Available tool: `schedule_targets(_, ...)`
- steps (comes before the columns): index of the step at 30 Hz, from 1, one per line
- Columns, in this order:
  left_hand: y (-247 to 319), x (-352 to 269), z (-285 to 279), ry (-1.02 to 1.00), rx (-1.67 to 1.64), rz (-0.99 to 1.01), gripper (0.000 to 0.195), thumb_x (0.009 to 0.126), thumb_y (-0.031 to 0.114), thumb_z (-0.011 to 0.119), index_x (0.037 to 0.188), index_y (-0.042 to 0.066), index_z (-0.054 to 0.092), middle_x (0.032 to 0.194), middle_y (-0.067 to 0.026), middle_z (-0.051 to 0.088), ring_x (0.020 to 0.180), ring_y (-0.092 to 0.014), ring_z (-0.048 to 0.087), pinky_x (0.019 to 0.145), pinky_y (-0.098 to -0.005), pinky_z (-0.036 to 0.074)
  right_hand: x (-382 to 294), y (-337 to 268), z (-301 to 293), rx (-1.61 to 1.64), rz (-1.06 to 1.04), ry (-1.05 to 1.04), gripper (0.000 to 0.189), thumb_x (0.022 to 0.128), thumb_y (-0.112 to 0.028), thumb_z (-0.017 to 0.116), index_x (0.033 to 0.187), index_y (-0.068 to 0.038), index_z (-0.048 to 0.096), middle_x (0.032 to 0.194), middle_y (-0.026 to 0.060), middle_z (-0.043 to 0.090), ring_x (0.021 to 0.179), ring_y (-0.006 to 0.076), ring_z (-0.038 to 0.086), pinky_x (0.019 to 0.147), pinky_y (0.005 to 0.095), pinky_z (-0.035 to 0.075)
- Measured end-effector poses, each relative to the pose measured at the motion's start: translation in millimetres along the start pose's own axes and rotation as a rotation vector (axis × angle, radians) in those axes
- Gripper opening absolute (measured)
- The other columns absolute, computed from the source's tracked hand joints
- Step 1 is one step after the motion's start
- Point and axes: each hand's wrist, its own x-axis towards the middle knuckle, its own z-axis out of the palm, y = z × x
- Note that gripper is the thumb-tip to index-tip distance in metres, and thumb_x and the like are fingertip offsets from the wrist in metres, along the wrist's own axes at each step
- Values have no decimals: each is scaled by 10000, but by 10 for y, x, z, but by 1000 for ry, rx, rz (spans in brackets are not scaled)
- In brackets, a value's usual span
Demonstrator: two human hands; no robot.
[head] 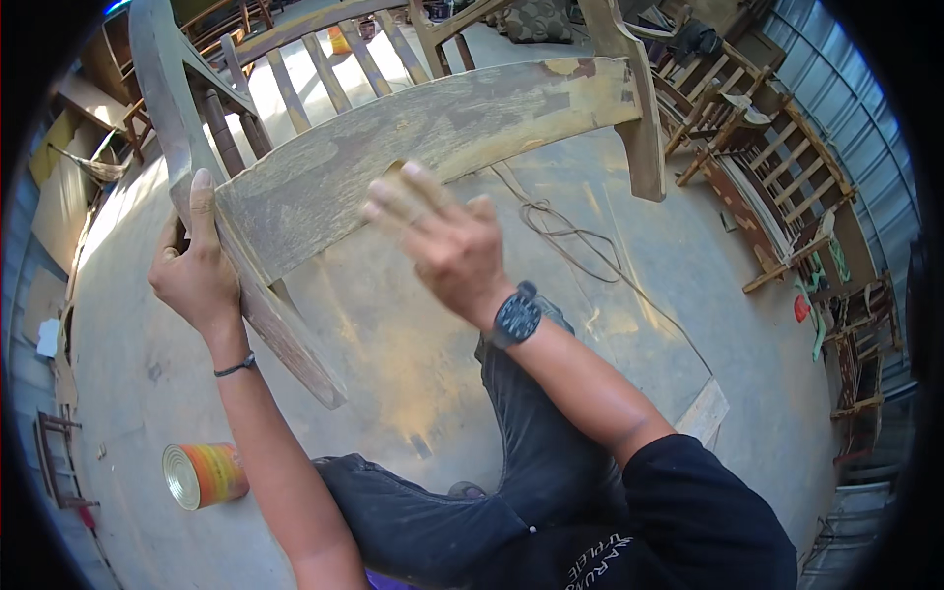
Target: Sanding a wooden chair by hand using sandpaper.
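A wooden chair or bench frame stands before me, its curved rail [442, 125] scuffed and patchy with worn grey-brown finish. My left hand [195, 258] grips the side post [243, 254] at the rail's left end, thumb lying along the wood. Over the rail's lower edge is my right hand [450, 236], blurred by motion. Under its fingers shows the edge of a small brown folded piece of sandpaper [397, 167], mostly hidden. The right leg [645, 155] of the frame stands beyond the rail, and slats [324, 70] show behind it.
Yellowish dust [413, 383] coats the concrete floor. A cable [575, 232] lies loosely coiled there, right of my hand. An orange-yellow tin can [206, 476] lies on its side by my left forearm. Unfinished chair frames [789, 184] line the corrugated metal wall at right.
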Motion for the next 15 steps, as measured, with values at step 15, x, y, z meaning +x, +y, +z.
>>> schedule_targets(15, 13, -17, 25, 6, -19, 6, 535, 906, 494, 764, 1082, -10, 791, 836, -71, 773, 742, -112, 683, 732, -279, 539, -238, 147, -161, 235, -320, 3, 708, 763, 86, 526, 1364, -261, 671, 1452, 18, 616, 1337, 195, 585, 700, 355, 375)
